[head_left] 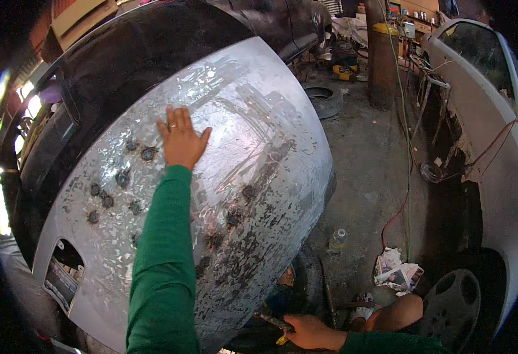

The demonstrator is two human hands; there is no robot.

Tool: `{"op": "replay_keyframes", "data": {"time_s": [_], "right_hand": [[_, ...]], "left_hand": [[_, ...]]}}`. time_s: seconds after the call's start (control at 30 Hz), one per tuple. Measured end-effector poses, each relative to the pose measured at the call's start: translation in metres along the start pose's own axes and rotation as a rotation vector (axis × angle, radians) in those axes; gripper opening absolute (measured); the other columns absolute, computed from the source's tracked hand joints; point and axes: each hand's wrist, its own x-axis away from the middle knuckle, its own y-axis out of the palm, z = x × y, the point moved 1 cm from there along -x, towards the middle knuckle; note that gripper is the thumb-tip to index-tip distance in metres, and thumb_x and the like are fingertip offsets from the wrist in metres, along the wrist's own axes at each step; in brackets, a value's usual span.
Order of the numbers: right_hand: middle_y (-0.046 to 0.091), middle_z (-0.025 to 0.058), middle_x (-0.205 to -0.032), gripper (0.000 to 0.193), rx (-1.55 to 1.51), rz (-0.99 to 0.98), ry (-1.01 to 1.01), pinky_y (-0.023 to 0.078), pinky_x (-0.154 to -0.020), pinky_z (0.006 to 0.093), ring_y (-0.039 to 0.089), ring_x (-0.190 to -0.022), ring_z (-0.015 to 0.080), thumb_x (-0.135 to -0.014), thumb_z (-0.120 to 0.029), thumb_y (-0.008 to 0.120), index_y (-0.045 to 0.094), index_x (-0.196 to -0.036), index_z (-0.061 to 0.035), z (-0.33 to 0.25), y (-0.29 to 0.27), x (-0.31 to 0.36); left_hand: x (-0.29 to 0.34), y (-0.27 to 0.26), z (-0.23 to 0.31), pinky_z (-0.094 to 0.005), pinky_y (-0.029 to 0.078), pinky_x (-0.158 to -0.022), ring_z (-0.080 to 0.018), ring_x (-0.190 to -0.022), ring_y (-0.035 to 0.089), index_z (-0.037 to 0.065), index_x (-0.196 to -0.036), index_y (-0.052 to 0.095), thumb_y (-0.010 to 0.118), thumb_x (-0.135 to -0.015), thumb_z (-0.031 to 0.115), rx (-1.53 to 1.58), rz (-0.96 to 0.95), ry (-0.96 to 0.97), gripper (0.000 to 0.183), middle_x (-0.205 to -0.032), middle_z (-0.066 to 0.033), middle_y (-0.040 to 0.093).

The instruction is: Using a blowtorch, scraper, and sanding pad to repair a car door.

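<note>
My left hand (182, 135) lies flat on a bare-metal car body panel (235, 133), its fingers spread and a ring on one of them. Several dark, round scorched spots (148, 154) mark the metal below and around it, and the surface is scratched, patchy and dented-looking. Low at the right, my right hand (313, 332) is closed around a dark, stick-like tool (274, 321); its kind cannot be made out. A bit of yellow shows just under that hand. Green sleeves cover both forearms.
Dark bodywork (170, 47) borders the panel, which has a cut-out opening (64, 271) at lower left. On the floor are a clear bottle (338, 239), crumpled newspaper (397, 271), a tyre (324, 101) and a hose (409, 177). Another grey car (495, 165) stands at right, beside a wheel cover (452, 307).
</note>
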Motion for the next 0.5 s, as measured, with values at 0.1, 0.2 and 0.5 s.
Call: {"op": "replay_keyframes", "data": {"time_s": [0.1,0.2,0.5], "right_hand": [[0.044,0.0197,-0.123,0.036,0.019,0.040,0.005,0.044,-0.093,0.0552,0.047,-0.107,0.0389,-0.110,-0.028,0.056,0.040,-0.132,-0.0035,0.017,0.000,-0.004],[0.041,0.0200,-0.165,0.068,0.050,-0.120,0.104,0.050,-0.120,0.0539,0.048,-0.145,0.0415,-0.113,-0.037,0.055,0.031,-0.165,-0.0015,0.029,0.002,-0.008],[0.053,0.0191,-0.154,0.068,0.010,-0.091,0.078,0.057,-0.105,0.0511,0.062,-0.127,0.0383,-0.112,-0.037,0.057,0.034,-0.164,-0.0013,0.024,-0.001,-0.009]], "left_hand": [[-0.002,0.001,0.044,-0.0654,0.009,-0.130,-0.0391,-0.163,0.017,-0.002,-0.163,0.037,0.046,-0.102,0.072,-0.002,-0.037,0.093,0.097,-0.166,-0.0200,0.043],[0.015,0.010,0.060,-0.0661,0.009,-0.130,-0.0403,-0.163,0.017,-0.002,-0.163,0.037,0.046,-0.102,0.071,0.056,-0.030,0.244,0.096,-0.166,-0.0195,0.043],[0.102,0.005,0.113,-0.0668,0.007,-0.130,-0.0387,-0.164,0.013,0.000,-0.164,0.036,0.048,-0.099,0.074,0.097,-0.213,0.509,0.099,-0.169,-0.0166,0.038]]}}
